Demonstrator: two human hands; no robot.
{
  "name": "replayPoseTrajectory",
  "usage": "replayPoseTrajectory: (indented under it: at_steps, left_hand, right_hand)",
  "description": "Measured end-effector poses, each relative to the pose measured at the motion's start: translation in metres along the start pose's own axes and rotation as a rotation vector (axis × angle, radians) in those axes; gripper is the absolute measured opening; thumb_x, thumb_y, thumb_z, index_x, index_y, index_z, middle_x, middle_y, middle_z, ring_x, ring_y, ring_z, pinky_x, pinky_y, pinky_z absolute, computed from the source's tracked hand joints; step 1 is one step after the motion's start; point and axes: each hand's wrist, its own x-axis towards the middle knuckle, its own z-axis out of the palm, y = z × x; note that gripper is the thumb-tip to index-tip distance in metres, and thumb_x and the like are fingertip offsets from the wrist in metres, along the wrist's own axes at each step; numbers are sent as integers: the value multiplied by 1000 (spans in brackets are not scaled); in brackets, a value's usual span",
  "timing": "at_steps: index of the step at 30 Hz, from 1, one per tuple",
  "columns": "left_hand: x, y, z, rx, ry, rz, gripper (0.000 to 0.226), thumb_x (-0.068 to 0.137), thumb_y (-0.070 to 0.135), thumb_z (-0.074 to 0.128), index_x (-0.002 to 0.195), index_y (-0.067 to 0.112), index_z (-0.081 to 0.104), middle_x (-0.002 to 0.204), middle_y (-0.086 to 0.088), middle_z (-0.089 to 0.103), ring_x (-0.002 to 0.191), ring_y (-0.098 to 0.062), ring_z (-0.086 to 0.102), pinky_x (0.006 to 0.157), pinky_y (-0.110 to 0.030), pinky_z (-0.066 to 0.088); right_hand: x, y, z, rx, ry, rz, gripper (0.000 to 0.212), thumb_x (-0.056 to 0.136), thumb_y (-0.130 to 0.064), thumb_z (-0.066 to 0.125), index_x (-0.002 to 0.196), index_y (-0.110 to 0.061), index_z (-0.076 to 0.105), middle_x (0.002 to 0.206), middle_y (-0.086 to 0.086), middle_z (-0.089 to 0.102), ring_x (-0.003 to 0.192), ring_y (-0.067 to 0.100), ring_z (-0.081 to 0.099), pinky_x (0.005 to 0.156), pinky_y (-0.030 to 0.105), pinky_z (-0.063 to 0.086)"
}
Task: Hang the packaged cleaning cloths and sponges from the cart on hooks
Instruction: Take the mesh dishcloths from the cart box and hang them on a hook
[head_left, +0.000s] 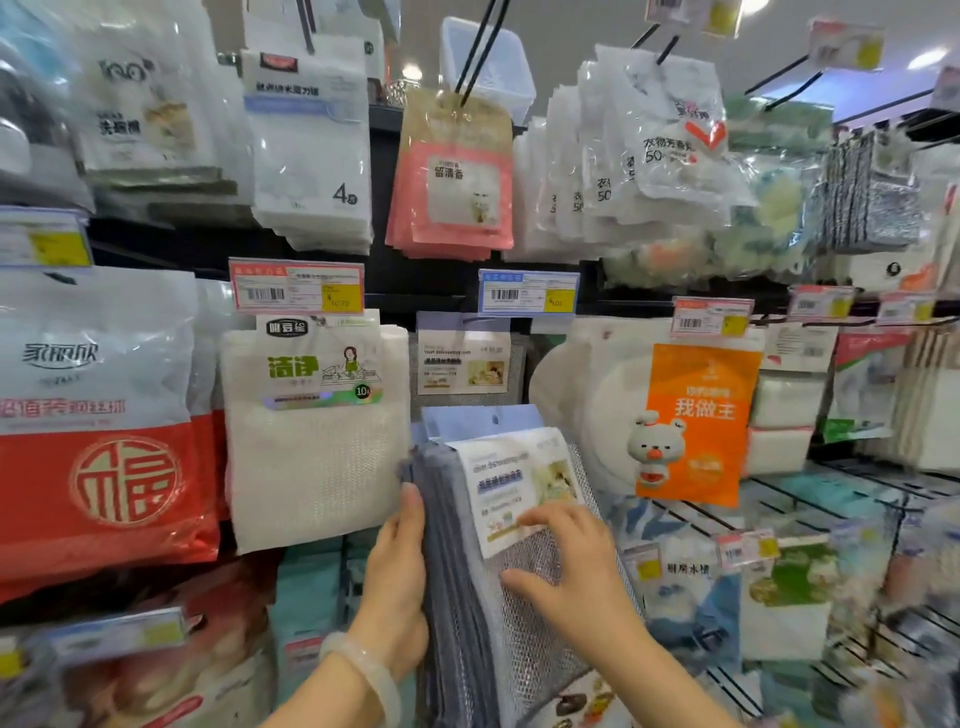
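A thick stack of grey mesh cloth packs (524, 587) with pale blue header cards and white labels stands upright in front of the shelf wall. My left hand (397, 577) grips the stack's left edge, thumb on the front. My right hand (569, 566) lies flat on the front pack, fingers spread over the label and mesh. Behind the stack, one pack of the same kind (465, 364) hangs on a hook under a blue price tag (527, 292).
Packs crowd the hooks all around: a white cloth pack (311, 431) to the left, a red-and-white bag (98, 441) far left, an orange pack (696, 426) to the right, pink packs (454, 176) above. Black hook rods stick out overhead.
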Motion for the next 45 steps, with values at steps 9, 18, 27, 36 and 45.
replayPoseTrajectory:
  at_steps: [9,18,27,36,45]
  left_hand:
    - [1,5,3,161,-139,142,55,47,28,82,97,11,66,85,-10,77,73,-24,74,56,-30,57]
    - [7,13,-7,54,-153,48,45,61,24,73,101,5,65,85,-20,75,67,-31,72,55,-35,58]
    - [14,27,-18,92,-145,98,56,59,34,75,108,9,63,93,-18,75,79,-33,73,59,-36,58]
    - [20,53,-50,248,-4,199,46,75,34,70,112,8,65,91,-12,76,82,-28,73,69,-36,56]
    - [14,63,-62,370,26,259,16,82,20,68,93,8,68,75,-9,76,65,-22,73,46,-25,55]
  right_hand:
    - [4,14,-4,169,-10,-36,65,66,-32,79,118,-44,41,125,-23,41,120,1,38,109,30,32]
    - [22,65,-53,675,-64,590,83,46,-38,83,117,-8,54,110,10,66,97,29,66,90,47,52]
    - [30,66,-49,899,-11,493,41,74,-5,73,110,-12,55,103,13,70,89,33,70,78,46,56]
    - [44,63,-63,1140,41,328,35,71,-10,65,104,-18,55,84,4,76,74,25,73,54,33,58]
    - [88,39,-71,1145,-48,232,35,72,-4,66,103,-12,53,89,9,74,74,24,73,57,33,59]
